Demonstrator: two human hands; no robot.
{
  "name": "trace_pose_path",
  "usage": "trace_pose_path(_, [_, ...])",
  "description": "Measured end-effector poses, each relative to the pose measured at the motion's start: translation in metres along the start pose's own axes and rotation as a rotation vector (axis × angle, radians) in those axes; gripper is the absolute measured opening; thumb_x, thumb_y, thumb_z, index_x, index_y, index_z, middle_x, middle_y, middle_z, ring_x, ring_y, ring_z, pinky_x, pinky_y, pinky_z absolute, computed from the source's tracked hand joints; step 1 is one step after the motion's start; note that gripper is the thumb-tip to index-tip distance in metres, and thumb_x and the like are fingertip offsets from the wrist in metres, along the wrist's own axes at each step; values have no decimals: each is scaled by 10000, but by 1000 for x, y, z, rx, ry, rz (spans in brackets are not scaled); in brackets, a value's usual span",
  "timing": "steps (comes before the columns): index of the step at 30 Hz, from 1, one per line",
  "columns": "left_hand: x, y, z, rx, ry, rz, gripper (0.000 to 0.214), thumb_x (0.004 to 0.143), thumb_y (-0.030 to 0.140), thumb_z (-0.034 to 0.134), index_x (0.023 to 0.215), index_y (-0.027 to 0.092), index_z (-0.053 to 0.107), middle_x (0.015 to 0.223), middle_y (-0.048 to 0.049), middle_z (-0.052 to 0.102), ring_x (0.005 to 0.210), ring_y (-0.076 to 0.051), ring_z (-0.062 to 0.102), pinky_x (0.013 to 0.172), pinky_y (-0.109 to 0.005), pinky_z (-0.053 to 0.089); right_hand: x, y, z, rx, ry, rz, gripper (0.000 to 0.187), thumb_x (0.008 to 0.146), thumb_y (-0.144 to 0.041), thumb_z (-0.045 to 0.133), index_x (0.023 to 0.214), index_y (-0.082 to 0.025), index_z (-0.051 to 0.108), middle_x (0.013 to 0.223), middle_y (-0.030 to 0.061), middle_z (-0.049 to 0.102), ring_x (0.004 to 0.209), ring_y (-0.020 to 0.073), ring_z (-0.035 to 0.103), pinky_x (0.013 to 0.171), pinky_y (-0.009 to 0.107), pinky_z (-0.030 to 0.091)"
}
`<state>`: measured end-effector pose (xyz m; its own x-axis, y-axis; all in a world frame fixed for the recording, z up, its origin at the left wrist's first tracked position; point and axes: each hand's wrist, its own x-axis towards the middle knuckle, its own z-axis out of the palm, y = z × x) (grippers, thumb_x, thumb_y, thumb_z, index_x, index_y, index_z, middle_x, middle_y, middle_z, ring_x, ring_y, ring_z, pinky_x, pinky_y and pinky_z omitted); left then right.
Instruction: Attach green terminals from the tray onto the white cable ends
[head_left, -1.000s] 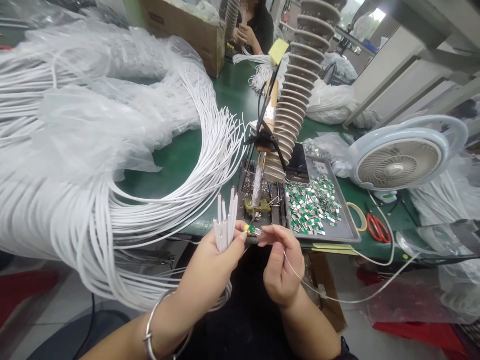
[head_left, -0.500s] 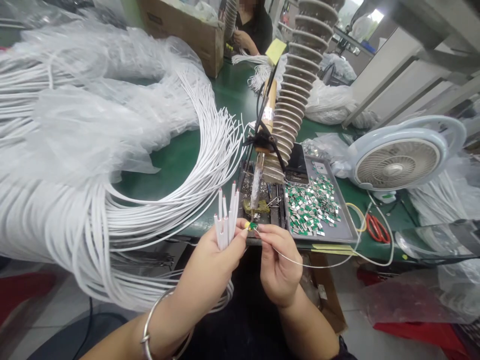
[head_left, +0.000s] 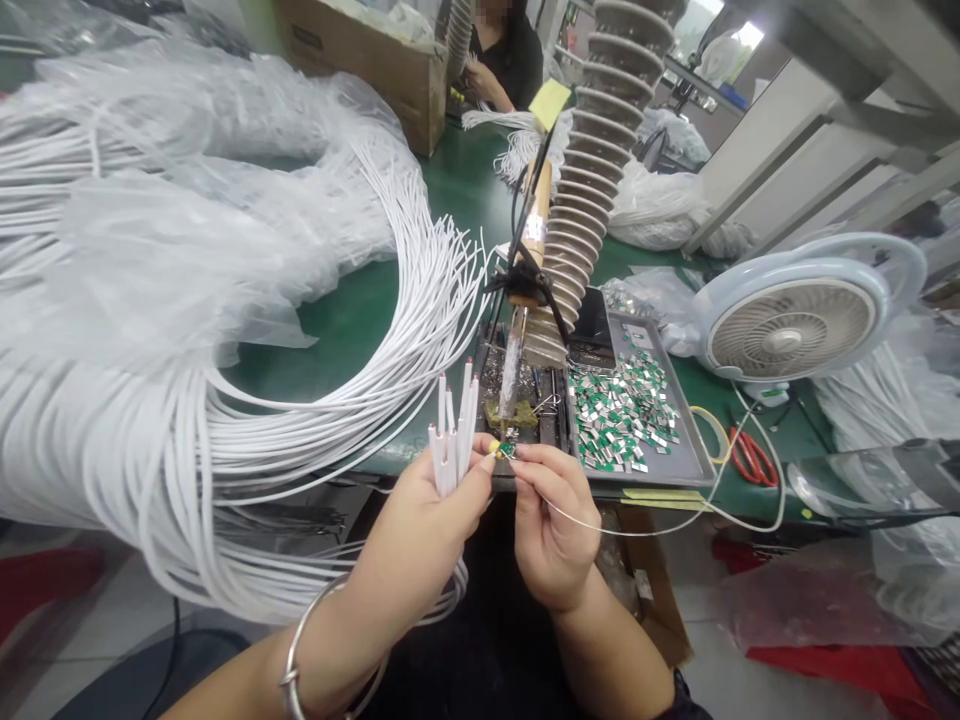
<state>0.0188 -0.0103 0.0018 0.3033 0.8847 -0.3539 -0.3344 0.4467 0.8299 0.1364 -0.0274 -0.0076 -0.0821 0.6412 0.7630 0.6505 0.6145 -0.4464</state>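
My left hand is closed around a bunch of white cable ends that stick upward, and its thumb and finger pinch a small green circuit chip. My right hand pinches a thin solder wire and holds its end at the chip. Both hands meet just below the tip of a soldering iron fixed point-down on a black stand. The cables loop away left into a large white coil.
A grey tray holds several small green chips. A white desk fan and red scissors lie to the right. A ribbed duct rises behind the iron. A cardboard box and another person are at the far end.
My right hand has moved left and slightly up, bringing the solder wire to the chip. The slack wire has lifted. My left hand has barely shifted.
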Motion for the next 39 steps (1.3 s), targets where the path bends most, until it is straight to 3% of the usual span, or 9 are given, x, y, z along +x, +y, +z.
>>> trace_pose_path(29, [-2, 9, 6, -41, 11, -17, 392, 794, 381, 573, 1040, 113, 429, 541, 54, 260, 453, -18, 227, 403, -108, 225, 5, -2, 1, -39, 9, -17, 252, 732, 46, 497, 964, -46, 533, 1006, 108, 509, 1007, 99, 499, 880, 227, 458])
trace_pose_path(39, [-1, 2, 2, -26, 2, -26, 387, 798, 376, 567, 1045, 112, 426, 547, 52, 268, 458, -21, 233, 408, -114, 223, -1, -1, 0, 9, -2, 31, 288, 737, 45, 472, 995, -71, 526, 1014, 100, 506, 1011, 98, 495, 881, 234, 456])
